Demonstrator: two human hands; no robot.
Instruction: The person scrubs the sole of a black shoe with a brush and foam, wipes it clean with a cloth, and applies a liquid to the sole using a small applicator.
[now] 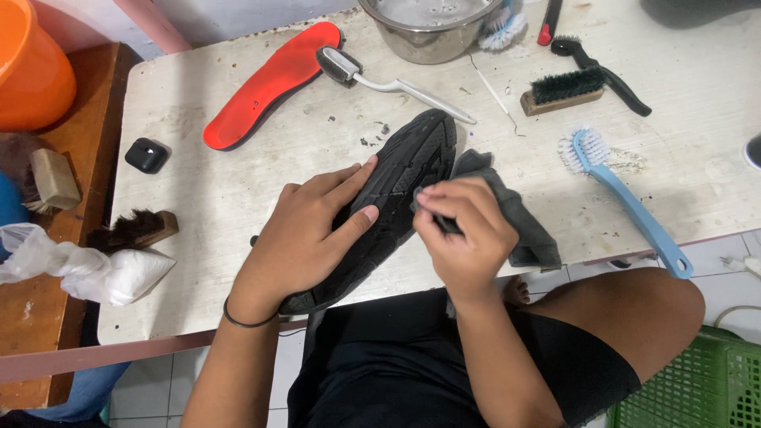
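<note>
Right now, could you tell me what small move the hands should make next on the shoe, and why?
Probably draw the grey cloth along the black shoe sole toward the toe. The left hand braces the sole-up shoe, and the right hand pinches the cloth at its edge.

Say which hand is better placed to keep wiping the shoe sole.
Right. The right hand already pinches the grey cloth against the black shoe sole. The left hand lies flat on the shoe, steadying it.
</note>
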